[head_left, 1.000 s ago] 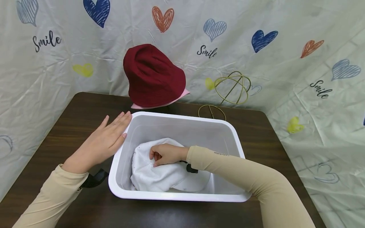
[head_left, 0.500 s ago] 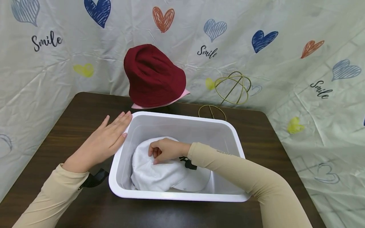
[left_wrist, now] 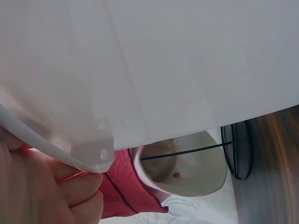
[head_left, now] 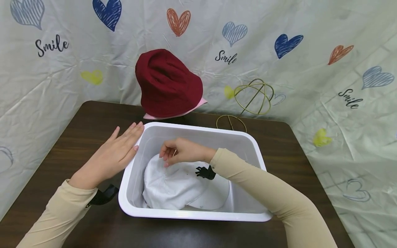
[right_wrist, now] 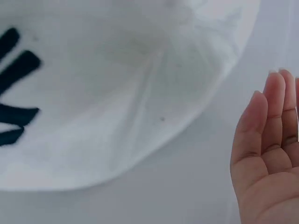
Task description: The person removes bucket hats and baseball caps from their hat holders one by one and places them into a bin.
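Observation:
A white cap (head_left: 173,186) lies in the white plastic tub (head_left: 198,215), its crown to the left and its brim to the right. My right hand (head_left: 187,151) hovers over the far side of the crown. Its fingers are loosely bent, with nothing between them. In the right wrist view that hand (right_wrist: 268,163) appears apart from the cap (right_wrist: 117,93). Against the tub's left rim rests my left hand (head_left: 111,155), fingers straight. The left wrist view has its fingers (left_wrist: 81,198) under the rim, beside the tub's outer wall (left_wrist: 163,70).
Behind the tub a dark red bucket hat (head_left: 169,84) sits over a pink brim (head_left: 152,117). A gold wire hat stand (head_left: 257,113) stands to its right. All this is on a dark wooden table (head_left: 279,148), with a heart-printed cloth (head_left: 310,86) behind.
My right hand has come up off the white cap and shifted toward the tub's far side, its fingers loosening. The cap's crown now lies smoother. My left hand has stayed at the rim.

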`<state>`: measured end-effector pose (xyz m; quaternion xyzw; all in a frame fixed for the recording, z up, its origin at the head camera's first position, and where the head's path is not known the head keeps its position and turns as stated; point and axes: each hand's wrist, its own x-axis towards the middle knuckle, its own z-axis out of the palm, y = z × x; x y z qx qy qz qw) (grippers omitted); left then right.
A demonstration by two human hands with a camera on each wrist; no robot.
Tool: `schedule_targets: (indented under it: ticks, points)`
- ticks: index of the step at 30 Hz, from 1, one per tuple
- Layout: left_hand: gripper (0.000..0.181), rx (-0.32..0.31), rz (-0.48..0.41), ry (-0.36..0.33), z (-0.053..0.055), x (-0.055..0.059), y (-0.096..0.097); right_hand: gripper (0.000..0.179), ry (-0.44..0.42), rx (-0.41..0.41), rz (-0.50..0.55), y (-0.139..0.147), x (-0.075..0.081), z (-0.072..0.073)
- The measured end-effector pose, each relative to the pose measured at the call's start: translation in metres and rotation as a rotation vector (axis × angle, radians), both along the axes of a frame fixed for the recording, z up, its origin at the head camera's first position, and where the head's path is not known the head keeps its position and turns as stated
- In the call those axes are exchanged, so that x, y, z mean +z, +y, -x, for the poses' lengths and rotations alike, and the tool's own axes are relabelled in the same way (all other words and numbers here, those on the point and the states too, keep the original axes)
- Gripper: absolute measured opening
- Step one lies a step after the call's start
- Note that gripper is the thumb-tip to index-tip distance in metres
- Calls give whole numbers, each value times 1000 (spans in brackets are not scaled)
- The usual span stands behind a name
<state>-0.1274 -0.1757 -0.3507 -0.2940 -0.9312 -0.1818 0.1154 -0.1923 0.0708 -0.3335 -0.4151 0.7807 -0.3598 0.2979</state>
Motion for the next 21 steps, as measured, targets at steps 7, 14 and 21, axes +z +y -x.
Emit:
schedule_targets:
  ticks: [7, 14, 21]
  points:
    - [56, -1, 0, 8, 1, 0, -1, 24, -20, -42, 63, 7, 18, 3]
    - [55, -5, 8, 11, 0, 2, -1, 23, 30, -135, 160, 16, 42, 14]
    - [55, -7, 18, 14, 0, 3, -1, 22, 33, -254, 250, 27, 59, 25]
